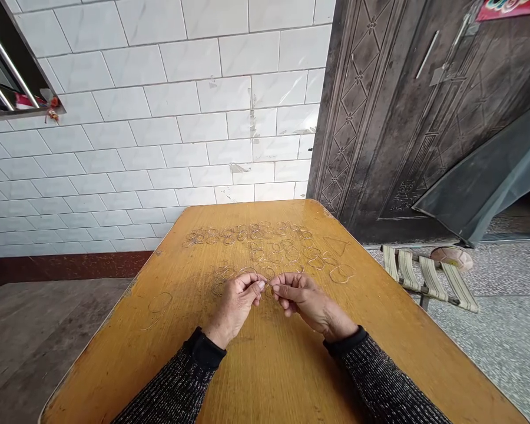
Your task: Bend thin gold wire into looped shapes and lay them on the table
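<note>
Because the thin wire looks light and bendy, close-set pinches suit it; your left hand and right hand grasp it between the side edges of the tabletop.

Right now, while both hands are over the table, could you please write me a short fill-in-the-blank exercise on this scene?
1. Between the left hand and the right hand, the one nearer the wire loop lying apart from the rest is the ____ hand.
2. Seen from the person's side, the stool stands to the ____ of the table.
3. The colour of the wall tiles is ____.

Missing words: left; right; white.
</note>
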`<state>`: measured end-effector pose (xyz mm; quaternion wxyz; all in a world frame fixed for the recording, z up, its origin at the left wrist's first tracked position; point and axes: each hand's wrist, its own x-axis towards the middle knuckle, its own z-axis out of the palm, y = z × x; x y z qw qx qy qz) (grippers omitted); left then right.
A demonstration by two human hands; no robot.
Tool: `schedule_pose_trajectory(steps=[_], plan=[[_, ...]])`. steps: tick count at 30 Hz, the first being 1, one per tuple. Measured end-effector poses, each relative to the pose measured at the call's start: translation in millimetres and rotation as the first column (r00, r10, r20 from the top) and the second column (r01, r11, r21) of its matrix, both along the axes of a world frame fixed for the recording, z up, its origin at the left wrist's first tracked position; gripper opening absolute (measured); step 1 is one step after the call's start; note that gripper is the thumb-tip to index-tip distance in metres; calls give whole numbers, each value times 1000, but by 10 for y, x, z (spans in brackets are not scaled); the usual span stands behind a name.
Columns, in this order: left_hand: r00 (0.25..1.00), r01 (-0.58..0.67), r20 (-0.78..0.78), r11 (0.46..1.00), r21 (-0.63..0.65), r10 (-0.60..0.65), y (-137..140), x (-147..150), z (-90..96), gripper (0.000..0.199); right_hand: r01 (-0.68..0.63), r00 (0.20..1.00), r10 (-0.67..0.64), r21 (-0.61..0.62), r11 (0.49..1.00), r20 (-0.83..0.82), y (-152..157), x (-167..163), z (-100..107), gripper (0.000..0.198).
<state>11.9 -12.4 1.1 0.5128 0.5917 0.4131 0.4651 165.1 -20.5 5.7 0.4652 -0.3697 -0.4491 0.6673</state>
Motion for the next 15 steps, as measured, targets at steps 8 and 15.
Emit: schedule_pose_trajectory(steps=[8,15], plan=[[1000,13,-10,1000,12,-13,0,1,-20,20,25,998,-25,8,1000,60,-5,-24,15,22],[999,-6,48,998,-63,9,-17,12,5,20,203,885,-337,385,900,321,-27,-119,-46,15]])
